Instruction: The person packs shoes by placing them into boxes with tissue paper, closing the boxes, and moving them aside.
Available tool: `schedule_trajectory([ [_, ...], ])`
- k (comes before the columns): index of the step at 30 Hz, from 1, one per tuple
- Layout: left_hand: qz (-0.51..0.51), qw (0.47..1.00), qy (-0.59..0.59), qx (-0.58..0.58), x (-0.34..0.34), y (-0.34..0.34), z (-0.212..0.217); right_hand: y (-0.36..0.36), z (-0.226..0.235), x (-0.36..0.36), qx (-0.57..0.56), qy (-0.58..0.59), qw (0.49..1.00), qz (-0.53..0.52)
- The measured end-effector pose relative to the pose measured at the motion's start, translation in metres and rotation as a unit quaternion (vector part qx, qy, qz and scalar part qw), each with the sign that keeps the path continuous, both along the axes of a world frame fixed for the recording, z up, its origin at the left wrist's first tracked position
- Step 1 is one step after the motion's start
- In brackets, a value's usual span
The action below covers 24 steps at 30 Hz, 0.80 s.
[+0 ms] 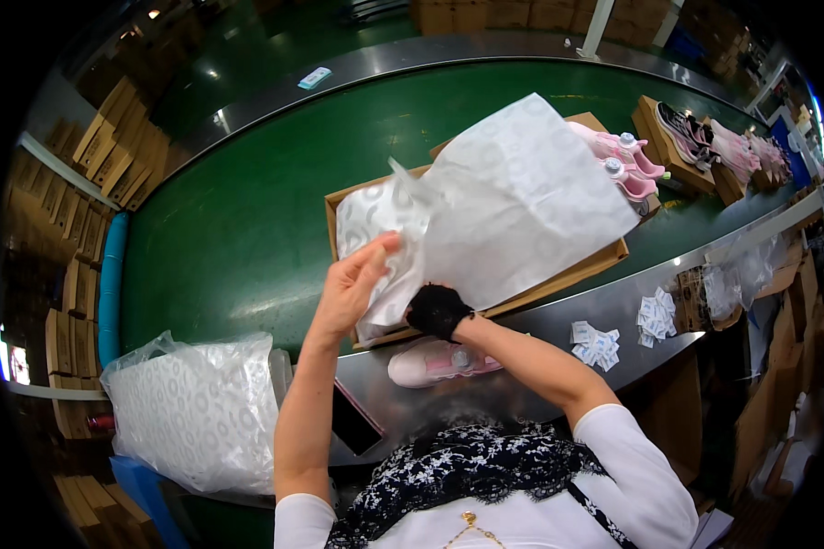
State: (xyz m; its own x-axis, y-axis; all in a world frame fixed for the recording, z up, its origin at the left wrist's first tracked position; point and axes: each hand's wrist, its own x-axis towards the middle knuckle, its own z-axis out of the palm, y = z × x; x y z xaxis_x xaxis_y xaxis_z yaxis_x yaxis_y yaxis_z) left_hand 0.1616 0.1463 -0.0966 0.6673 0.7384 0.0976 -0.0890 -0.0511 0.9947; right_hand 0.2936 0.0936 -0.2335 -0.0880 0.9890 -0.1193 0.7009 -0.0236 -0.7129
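White tissue paper [531, 183] with a grey ring pattern spreads over an open cardboard shoebox [331, 215] on the belt in front of me. At the box's left end, my left hand [352, 282] is closed, thumb and fingers together on the paper. My right hand [438, 311], in a black glove, reaches into the near side of the box against the paper; its fingers are hidden. Under my right forearm, a pale pink sneaker [435, 363] lies on the metal edge. Past the box at the right, a pair of pink sneakers [627, 165] rests beside cardboard.
A plastic bag of patterned tissue sheets [188, 407] lies at the near left, beside a dark phone [355, 423]. Small white packets [595, 345] are piled on the metal edge. More boxed shoes [687, 137] stand down the green belt [238, 210]. Cardboard boxes [124, 151] are stacked left.
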Motion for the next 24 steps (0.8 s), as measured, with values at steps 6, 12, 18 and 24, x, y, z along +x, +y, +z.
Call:
schedule_trajectory([
  [6,0.136,0.871,0.287,0.376,-0.005,0.008,-0.09,-0.07,0.064,0.089,0.154,-0.39,0.902,-0.1],
  [12,0.007,0.769,0.404,0.495,0.039,0.001,-0.131,-0.121,0.09,0.078,0.322,-0.173,0.928,-0.072],
  [18,0.082,0.722,0.519,0.451,0.051,0.015,-0.129,-0.173,0.045,0.045,0.258,-0.286,0.922,0.04],
  [24,-0.028,0.933,0.262,0.243,0.005,-0.04,-0.078,-0.139,0.077,0.046,0.32,-0.199,0.922,0.085],
])
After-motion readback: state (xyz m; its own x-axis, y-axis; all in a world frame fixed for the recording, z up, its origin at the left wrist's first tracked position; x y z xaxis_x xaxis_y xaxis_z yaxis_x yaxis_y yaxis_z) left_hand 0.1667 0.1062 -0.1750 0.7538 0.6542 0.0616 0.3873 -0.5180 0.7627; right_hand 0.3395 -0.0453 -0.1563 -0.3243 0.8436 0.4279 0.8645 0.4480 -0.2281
